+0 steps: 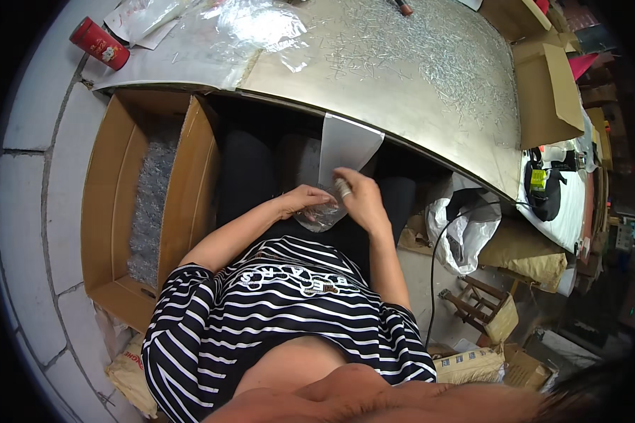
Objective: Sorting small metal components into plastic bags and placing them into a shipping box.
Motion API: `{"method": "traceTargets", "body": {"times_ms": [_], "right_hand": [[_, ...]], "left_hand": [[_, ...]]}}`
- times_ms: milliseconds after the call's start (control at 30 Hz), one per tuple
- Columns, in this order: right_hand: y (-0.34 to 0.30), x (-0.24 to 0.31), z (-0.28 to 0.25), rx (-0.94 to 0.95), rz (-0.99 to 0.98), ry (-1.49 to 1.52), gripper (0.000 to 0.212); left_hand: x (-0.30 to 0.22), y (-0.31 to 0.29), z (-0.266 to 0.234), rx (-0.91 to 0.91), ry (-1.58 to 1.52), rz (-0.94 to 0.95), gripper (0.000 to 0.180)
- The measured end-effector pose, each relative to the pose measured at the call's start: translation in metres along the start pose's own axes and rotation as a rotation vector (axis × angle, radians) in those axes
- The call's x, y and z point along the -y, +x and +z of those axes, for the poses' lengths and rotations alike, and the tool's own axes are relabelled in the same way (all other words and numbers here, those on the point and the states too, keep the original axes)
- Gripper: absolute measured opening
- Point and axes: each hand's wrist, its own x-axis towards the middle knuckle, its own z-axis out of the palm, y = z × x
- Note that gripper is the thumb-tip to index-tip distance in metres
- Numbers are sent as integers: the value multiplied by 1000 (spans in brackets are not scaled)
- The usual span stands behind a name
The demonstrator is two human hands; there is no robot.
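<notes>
A clear plastic bag (pixel 316 220) hangs over my lap between my two hands. My left hand (pixel 305 200) is closed, its fingers pinching the bag from the left side. From the right my right hand (pixel 361 200) bends over the bag, fingers curled at its edge, with a pale band round one finger; its fingertips are partly hidden. A white sheet (pixel 349 144) slopes down from the table edge and ends close to my right fingers. Many small silvery metal pins (pixel 448 63) lie scattered on the metal table top (pixel 282 74).
To my left stands a long open cardboard box (pixel 183 173) holding a heap of small silvery pieces (pixel 152 204). A red can (pixel 99 44) lies on the table's left corner, near loose clear plastic (pixel 261 28). At right are a white sack (pixel 462 236), a black cable (pixel 436 282) and a wooden stool (pixel 480 307).
</notes>
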Motion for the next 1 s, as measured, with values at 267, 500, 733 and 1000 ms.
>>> {"method": "traceTargets", "body": {"times_ms": [267, 500, 733, 1000], "right_hand": [[-1, -16, -17, -7, 31, 259, 26], [13, -3, -15, -48, 89, 222, 17], [29, 27, -40, -62, -84, 232, 10], [78, -5, -113, -423, -113, -152, 12]], "left_hand": [[-46, -14, 9, 25, -194, 156, 53], [-80, -23, 18, 79, -356, 277, 41], [-86, -38, 18, -202, 28, 443, 24], [-204, -52, -42, -751, 1040, 1076, 44]]}}
